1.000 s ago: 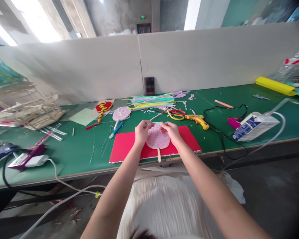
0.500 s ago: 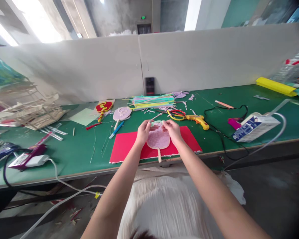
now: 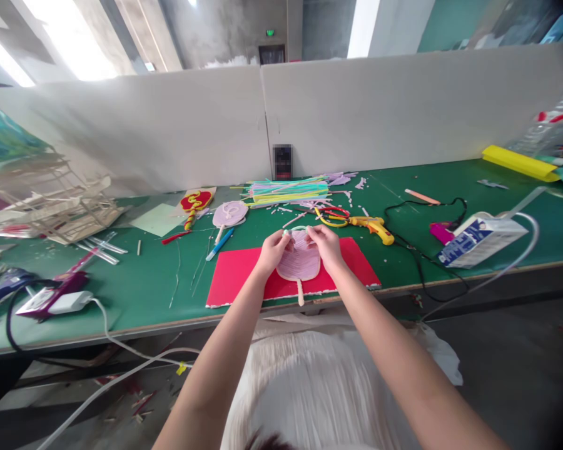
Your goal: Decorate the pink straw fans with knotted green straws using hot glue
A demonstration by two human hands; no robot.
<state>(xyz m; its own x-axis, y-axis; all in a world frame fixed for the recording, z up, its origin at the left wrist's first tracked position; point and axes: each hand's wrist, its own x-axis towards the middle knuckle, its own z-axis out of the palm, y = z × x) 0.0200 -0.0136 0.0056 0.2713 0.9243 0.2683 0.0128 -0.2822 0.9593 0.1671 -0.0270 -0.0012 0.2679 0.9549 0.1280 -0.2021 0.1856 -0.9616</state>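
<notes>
A lilac fan with a cream rim and a short handle lies on a red board at the table's front edge. Over its upper part, my left hand and my right hand pinch a pale green pipe cleaner, which bows slightly between them. Both hands are closed at the fingertips, and they partly cover the fan's sides. Just beyond the hands lie scissors with red and yellow handles and a yellow glue gun.
A bundle of coloured pipe cleaners lies at the back among lilac scraps. To the left are another lilac fan, a red-and-yellow piece and a blue pen-like tool. A carton and black cable are on the right.
My left hand has shifted very slightly, and the pale green pipe cleaner shows a little more between my fingers. The fan and board have stayed in place.
</notes>
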